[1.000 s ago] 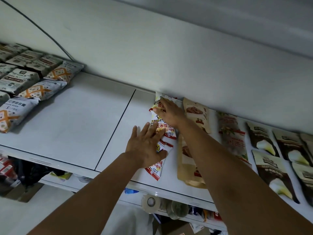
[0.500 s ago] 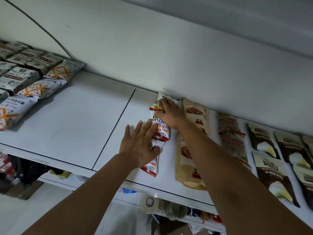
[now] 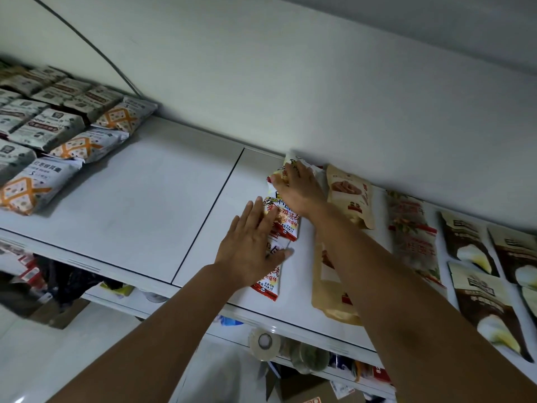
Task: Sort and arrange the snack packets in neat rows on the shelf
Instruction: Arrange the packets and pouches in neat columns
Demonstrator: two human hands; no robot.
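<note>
A column of red-and-white snack packets (image 3: pixel 286 222) lies on the white shelf (image 3: pixel 151 205), running from the back wall to the front edge. My left hand (image 3: pixel 251 248) lies flat with straight fingers on the front packets (image 3: pixel 268 285). My right hand (image 3: pixel 299 187) presses flat on the rear packet near the wall. To the right are brown kraft pouches (image 3: pixel 350 196), partly hidden by my right forearm, then a clear packet column (image 3: pixel 412 239) and dark brown packets (image 3: pixel 467 242).
Grey and orange-cross packets (image 3: pixel 78 144) lie in rows at the shelf's left end. A seam (image 3: pixel 209 216) divides the shelf boards. A lower shelf (image 3: pixel 241 335) holds a tape roll (image 3: pixel 264 341) and jars. Boxes stand on the floor below.
Both hands stay on the red-and-white column, nudging the packets slightly; the view has shifted a little. The packets now lie in a straighter overlapping line.
</note>
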